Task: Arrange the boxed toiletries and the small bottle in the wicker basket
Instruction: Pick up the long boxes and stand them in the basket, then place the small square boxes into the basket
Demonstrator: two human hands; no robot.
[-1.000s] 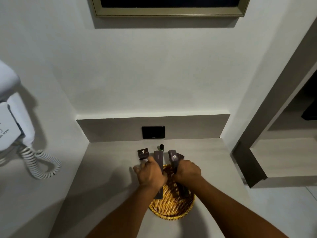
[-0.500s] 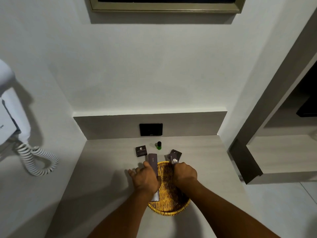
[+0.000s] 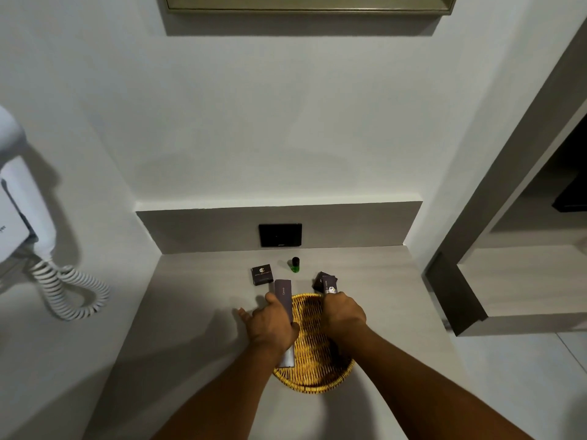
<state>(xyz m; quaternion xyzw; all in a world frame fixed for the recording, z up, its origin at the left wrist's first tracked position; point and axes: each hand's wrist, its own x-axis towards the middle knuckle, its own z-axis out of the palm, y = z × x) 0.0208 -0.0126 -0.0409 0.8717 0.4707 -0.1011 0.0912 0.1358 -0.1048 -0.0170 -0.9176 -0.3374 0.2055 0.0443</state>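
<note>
A round wicker basket [image 3: 313,381] sits on the grey counter near its front. My left hand [image 3: 270,325] grips a long dark comb box [image 3: 283,293] that lies along the basket's left rim. My right hand [image 3: 343,314] holds a small dark box [image 3: 330,289] upright at the basket's far right rim. Another dark box [image 3: 320,278] lies just behind it on the counter. A square dark box [image 3: 262,274] rests further back to the left. A small green bottle [image 3: 295,265] with a black cap stands upright behind the basket.
A black wall socket [image 3: 280,235] is set in the grey backsplash. A white hair dryer with a coiled cord [image 3: 68,292] hangs on the left wall. A grey partition [image 3: 454,290] bounds the counter's right side. A framed mirror hangs above.
Both hands have lowered their boxes toward the basket's rim. The view has tilted down slightly, and the green bottle, formerly hidden behind the long box, now shows.
</note>
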